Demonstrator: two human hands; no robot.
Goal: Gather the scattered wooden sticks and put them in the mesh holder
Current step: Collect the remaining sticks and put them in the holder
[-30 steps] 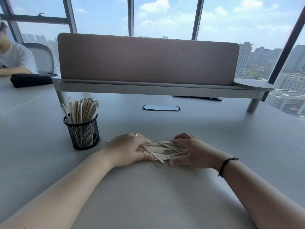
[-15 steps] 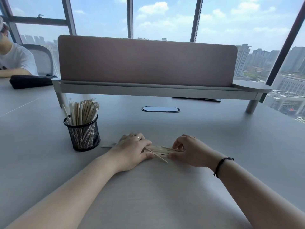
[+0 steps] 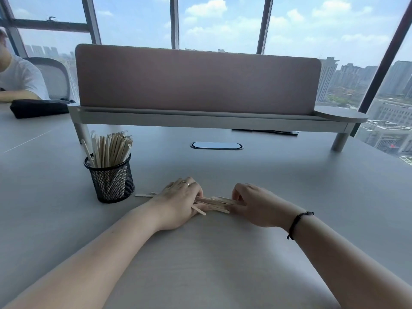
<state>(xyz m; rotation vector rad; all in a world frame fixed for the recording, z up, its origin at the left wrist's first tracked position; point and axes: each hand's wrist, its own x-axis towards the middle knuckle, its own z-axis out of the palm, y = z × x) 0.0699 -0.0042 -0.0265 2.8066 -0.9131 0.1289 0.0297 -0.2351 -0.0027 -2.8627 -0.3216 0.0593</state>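
Note:
A bundle of pale wooden sticks (image 3: 213, 202) lies on the grey table between my two hands. My left hand (image 3: 178, 201), with a ring on one finger, grips the bundle's left end. My right hand (image 3: 253, 204) pinches its right end. One stick pokes out toward me below my left fingers. A couple of loose sticks (image 3: 143, 194) lie flat just left of my left hand. The black mesh holder (image 3: 109, 179) stands upright further left, packed with several sticks.
A pink divider screen (image 3: 196, 79) on a raised shelf spans the back of the table. An oval cable port (image 3: 216, 145) sits in the middle. A black pouch (image 3: 38, 108) and a seated person in white (image 3: 15, 79) are at the far left.
The sticks lay fanned out under my flat hands. My hands have since pushed them into a tight bundle and closed on its two ends.

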